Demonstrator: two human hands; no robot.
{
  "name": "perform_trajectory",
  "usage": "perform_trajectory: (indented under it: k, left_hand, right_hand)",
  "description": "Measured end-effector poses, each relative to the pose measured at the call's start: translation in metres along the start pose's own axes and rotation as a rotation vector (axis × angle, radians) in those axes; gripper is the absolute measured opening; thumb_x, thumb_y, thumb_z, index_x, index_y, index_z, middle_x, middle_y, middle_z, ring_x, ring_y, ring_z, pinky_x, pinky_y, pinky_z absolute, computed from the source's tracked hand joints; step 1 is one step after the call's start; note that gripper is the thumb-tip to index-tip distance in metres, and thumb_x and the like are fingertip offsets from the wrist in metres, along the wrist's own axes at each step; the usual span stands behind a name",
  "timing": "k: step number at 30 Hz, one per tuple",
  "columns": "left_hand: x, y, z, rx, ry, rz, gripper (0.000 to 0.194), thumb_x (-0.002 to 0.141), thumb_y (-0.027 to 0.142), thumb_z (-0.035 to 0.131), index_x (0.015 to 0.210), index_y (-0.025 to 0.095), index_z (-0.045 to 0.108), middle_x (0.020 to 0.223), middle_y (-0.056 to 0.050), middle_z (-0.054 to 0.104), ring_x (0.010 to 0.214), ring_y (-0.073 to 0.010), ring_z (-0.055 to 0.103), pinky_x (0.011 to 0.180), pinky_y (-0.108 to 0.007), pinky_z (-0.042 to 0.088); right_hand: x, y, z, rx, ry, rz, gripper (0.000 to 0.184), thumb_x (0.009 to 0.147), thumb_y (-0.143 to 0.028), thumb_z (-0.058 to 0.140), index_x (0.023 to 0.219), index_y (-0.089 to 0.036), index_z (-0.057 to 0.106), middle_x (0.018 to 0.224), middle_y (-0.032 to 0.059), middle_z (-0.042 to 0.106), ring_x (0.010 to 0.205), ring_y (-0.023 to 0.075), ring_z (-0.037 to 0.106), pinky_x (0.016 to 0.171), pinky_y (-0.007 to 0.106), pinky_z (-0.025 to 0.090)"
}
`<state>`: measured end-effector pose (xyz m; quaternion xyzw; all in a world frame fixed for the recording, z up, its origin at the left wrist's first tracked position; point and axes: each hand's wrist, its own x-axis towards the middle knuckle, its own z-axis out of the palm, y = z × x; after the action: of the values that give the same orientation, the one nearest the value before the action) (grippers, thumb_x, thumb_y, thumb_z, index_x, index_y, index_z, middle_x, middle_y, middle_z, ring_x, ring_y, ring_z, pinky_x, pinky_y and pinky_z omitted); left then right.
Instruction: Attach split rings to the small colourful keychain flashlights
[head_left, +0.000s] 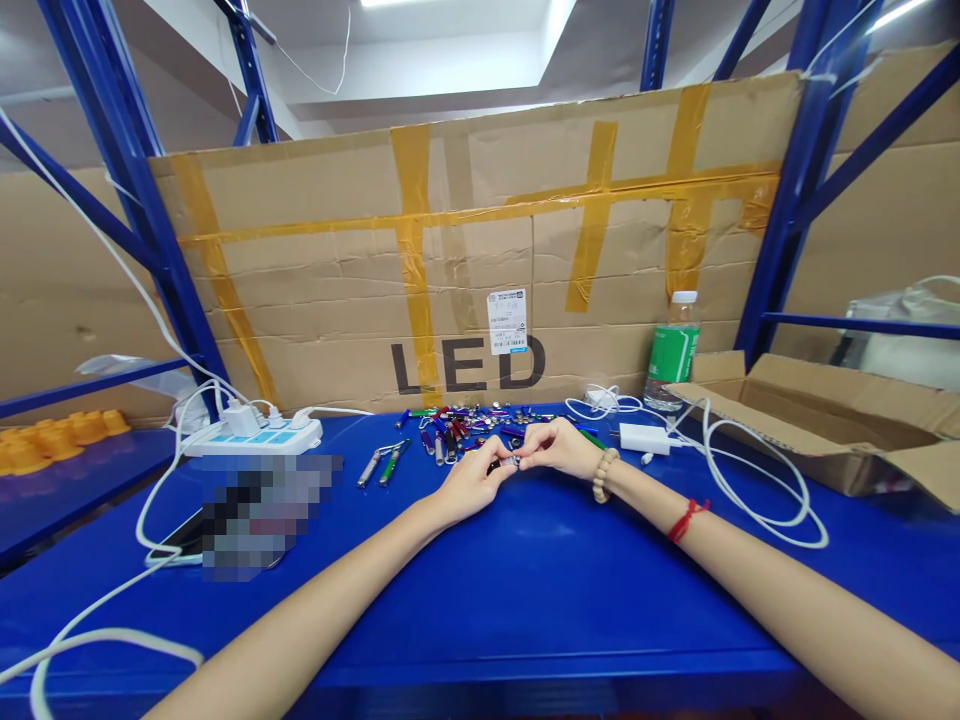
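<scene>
My left hand [471, 482] is closed around a small black tube [494, 466], which looks like a mini flashlight. The fingertips of my right hand [556, 448] pinch its silvery end, so the two hands meet over the blue table. Much of the tube is hidden by my fingers. Just beyond the hands lies a loose pile of small coloured metal tubes [450, 440] in red, blue, purple and silver, mixed with small shiny parts. Left of the pile, a silver tube [369, 469] and a green tube [390, 468] lie side by side, with metal clips or rings at their upper ends.
A white power strip [259, 437] with cables and a phone-like device [176, 540], partly blurred out, are on the left. To the right are a white charger [643, 438], looped white cable [780, 535], a bottle [673, 352] and an open cardboard box [817, 450]. Cardboard [337, 310] walls the back.
</scene>
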<state>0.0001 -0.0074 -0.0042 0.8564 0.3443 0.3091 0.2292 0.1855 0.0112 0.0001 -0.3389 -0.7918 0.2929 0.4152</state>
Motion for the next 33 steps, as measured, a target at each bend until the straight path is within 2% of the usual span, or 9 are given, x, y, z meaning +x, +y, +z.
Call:
perform_trajectory:
  k: [8,14,21,30,33]
  left_hand:
    - [-0.002,0.000,0.000,0.133,0.061,0.006,0.010,0.083,0.030,0.041,0.083,0.021,0.044,0.084,0.002,0.062,0.072,-0.0137,0.057,0.059,-0.022,0.037]
    - [-0.004,0.006,0.000,0.292,0.129,-0.046,0.006,0.083,0.028,0.040,0.085,0.024,0.044,0.098,0.002,0.063,0.089,-0.0175,0.059,0.066,-0.025,0.041]
    - [-0.003,0.010,-0.002,0.291,0.162,-0.076,0.004,0.082,0.025,0.041,0.083,0.024,0.046,0.096,0.002,0.064,0.089,-0.0171,0.059,0.067,-0.024,0.042]
    - [0.001,0.005,0.000,0.215,0.197,-0.107,0.012,0.082,0.031,0.042,0.089,0.024,0.048,0.082,0.001,0.064,0.074,-0.0171,0.059,0.063,-0.025,0.039]
    - [0.001,0.004,0.000,0.201,0.197,-0.094,0.018,0.082,0.030,0.042,0.097,0.025,0.050,0.081,0.001,0.064,0.070,-0.0165,0.059,0.062,-0.025,0.040]
  right_hand:
    - [-0.002,-0.010,0.004,-0.105,0.036,0.008,0.027,0.060,-0.040,0.068,0.057,-0.013,0.065,0.057,0.0004,0.056,0.054,0.0085,0.045,0.052,0.023,0.035]
    - [-0.001,-0.013,0.012,-0.092,0.080,0.142,0.028,0.064,-0.040,0.064,0.059,-0.012,0.063,0.058,0.0021,0.060,0.051,0.0081,0.046,0.050,0.021,0.035]
    - [-0.001,-0.017,0.016,-0.046,0.143,0.245,0.034,0.060,-0.045,0.064,0.057,-0.012,0.063,0.056,0.0022,0.061,0.050,0.0078,0.047,0.049,0.021,0.037]
    - [0.002,-0.013,0.018,-0.009,0.188,0.217,0.043,0.058,-0.055,0.063,0.059,-0.012,0.065,0.052,0.0022,0.059,0.046,0.0080,0.046,0.048,0.022,0.038]
    - [0.002,-0.014,0.018,-0.013,0.186,0.191,0.045,0.059,-0.056,0.062,0.060,-0.012,0.065,0.052,0.0021,0.059,0.047,0.0084,0.047,0.048,0.022,0.038]
